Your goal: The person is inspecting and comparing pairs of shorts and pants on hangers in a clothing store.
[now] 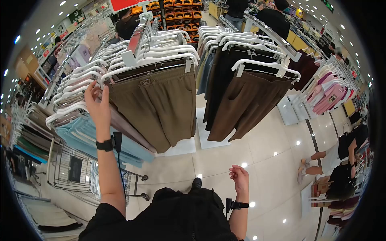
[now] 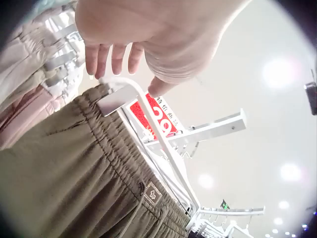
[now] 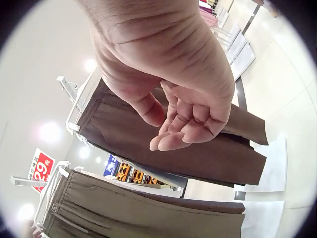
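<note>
Reaching up to a store rack, a shopper's left hand (image 1: 97,105) touches the end of the white hanger (image 2: 119,94) carrying the front pair of olive shorts (image 1: 155,106).

Left grip released, fingers straight against the hanger; the right hand (image 1: 240,176) hangs low over the tiled floor (image 1: 273,144), loosely curled, grasping nothing. A small sewn label (image 2: 152,192) on the shorts' waistband is too blurred to read. A red sign (image 3: 42,168) above the rack shows white digits "99". Dark brown shorts (image 1: 245,104) hang on the next rail. A wire trolley (image 1: 60,176) stands by the left arm, contents unclear.
</note>
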A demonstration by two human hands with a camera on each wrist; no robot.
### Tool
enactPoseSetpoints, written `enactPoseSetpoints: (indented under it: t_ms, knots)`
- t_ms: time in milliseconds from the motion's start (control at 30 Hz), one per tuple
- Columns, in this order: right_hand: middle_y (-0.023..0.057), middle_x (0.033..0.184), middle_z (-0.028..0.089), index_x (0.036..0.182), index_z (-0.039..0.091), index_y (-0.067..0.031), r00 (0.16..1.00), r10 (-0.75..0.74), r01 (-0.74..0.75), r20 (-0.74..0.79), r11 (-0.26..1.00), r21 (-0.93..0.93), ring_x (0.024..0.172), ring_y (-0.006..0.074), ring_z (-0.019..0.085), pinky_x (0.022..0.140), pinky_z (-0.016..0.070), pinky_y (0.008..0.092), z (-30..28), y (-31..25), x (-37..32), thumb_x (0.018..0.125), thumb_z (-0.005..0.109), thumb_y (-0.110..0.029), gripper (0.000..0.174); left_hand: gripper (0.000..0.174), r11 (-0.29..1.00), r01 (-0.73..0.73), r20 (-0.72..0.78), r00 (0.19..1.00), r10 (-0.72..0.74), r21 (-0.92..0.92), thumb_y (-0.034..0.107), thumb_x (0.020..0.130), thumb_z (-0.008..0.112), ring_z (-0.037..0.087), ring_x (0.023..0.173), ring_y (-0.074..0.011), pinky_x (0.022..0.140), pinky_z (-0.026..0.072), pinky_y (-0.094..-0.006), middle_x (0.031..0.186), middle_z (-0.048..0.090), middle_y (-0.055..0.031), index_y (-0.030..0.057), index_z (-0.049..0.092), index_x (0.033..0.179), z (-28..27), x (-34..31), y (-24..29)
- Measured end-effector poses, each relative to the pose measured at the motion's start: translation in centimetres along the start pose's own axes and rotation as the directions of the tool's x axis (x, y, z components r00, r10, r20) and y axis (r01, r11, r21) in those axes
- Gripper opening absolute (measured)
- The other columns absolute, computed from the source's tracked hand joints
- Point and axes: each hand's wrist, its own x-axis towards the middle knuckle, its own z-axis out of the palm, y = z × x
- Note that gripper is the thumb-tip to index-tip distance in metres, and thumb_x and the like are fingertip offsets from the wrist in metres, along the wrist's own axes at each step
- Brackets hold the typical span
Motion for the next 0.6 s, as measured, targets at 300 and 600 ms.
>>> enactPoseSetpoints:
  t_ms: [300, 600]
  knots:
    - [0.0104, 0.089, 0.072, 0.109, 0.067, 0.002, 0.992, 0.068, -0.055, 0.106, 0.992, -0.116, 0.071, 0.0145, 0.065, 0.065, 0.0506, 0.0265, 0.3, 1.8, 2.7, 0.094, 0.057, -0.009, 0.021, 0.032, 0.745, -0.629, -0.232, 0.776, 0.587, -0.221, 0.0, 0.084, 0.061, 0.05, 0.065, -0.0207, 0.057, 0.039, -0.0286, 0.078, 0.058, -0.0056, 0.006, 0.055, 0.115, -7.0, -10.4, 14.5]
    - [0.0093, 0.094, 0.073, 0.11, 0.069, -0.0003, 0.954, 0.195, -0.125, 0.228, 0.949, -0.29, 0.073, 0.013, 0.065, 0.067, 0.051, 0.0268, 4.4, 5.3, 2.7, 0.096, 0.056, -0.012, 0.022, 0.044, 0.117, -0.817, -0.379, 0.383, 0.843, -0.565, 0.039, 0.097, 0.058, 0.035, 0.037, -0.0079, 0.04, 0.0302, -0.0221, 0.045, 0.043, 0.0035, 0.0116, 0.047, 0.065, -8.6, -11.4, 25.9]
